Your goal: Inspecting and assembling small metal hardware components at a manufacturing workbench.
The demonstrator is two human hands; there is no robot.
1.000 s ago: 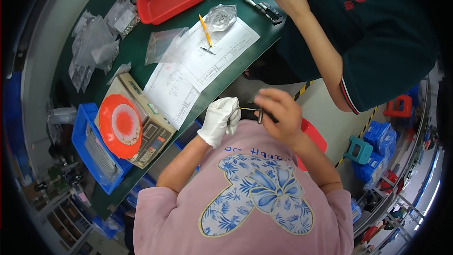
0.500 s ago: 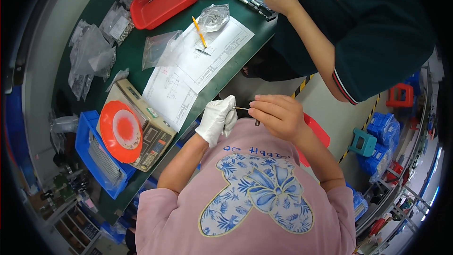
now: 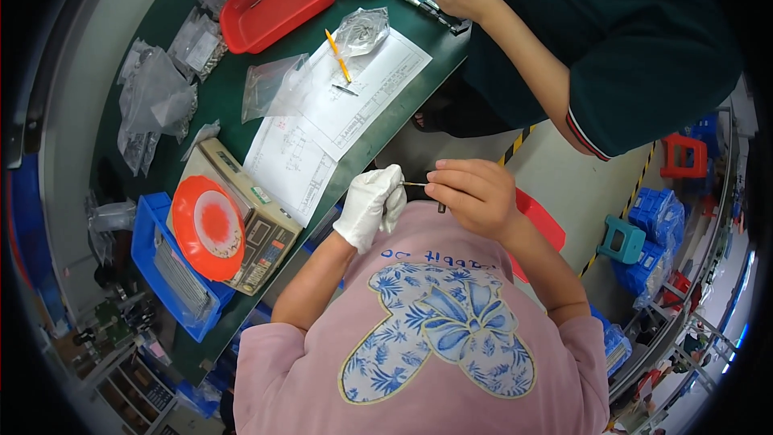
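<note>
My left hand (image 3: 369,205), in a white glove, is closed in a pinch at chest height, just off the table edge. My bare right hand (image 3: 479,200) faces it, its fingers pressed together. Between the two runs a thin metal rod (image 3: 414,184); its left end goes into the gloved fingers and its right end under my right fingers. A short dark piece (image 3: 441,208) sticks out below the right fingers; whether it joins the rod I cannot tell. Whatever else the glove covers is hidden.
On the green table (image 3: 378,125) lie drawing sheets (image 3: 294,163), a yellow pen (image 3: 338,56), plastic bags (image 3: 157,101) and a red tray (image 3: 278,4). A scale (image 3: 270,234) carries an orange-red plate (image 3: 208,225) beside a blue bin (image 3: 173,274). A co-worker's arm (image 3: 523,48) reaches in at the upper right.
My hands and the rod stay nearly where they were. The co-worker's hand has shifted a little to the left. The whole view has moved slightly.
</note>
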